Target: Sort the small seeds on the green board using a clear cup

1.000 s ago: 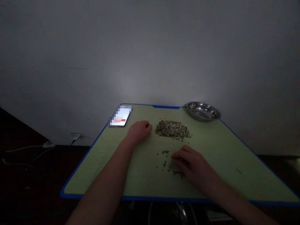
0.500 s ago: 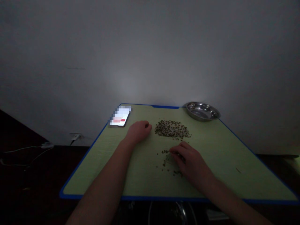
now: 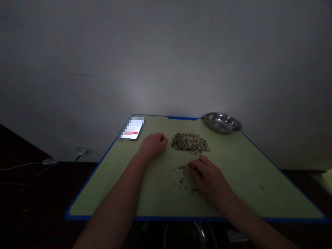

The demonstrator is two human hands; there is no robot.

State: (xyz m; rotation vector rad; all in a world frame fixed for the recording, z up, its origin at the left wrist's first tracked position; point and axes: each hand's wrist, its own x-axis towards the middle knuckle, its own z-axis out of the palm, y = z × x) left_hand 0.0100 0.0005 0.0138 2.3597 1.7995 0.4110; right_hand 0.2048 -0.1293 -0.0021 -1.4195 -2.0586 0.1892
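My left hand [image 3: 154, 144] rests on the table as a loose fist, just left of a pile of small dark and pale grains [image 3: 190, 143]. Whether anything lies inside that fist is hidden. Closer to me, my right hand [image 3: 207, 174] is closed in a pinch on a thin see-through plastic piece [image 3: 187, 172]; dim light leaves its exact kind unclear. Its lower edge is down among scattered dark grains [image 3: 181, 181] on the tabletop. A few more dark grains lie beside and partly under the right hand.
A shiny metal bowl [image 3: 223, 123] stands at the table's far right corner. A phone [image 3: 133, 129] with a lit screen lies at the far left. The pale green table [image 3: 233, 152] has a blue rim and meets a grey wall [image 3: 166, 62]. A thin dark sliver [image 3: 261, 187] lies at right.
My right hand has shifted slightly away from me and to the left with the plastic piece, among the scattered grains. My left hand stays put.
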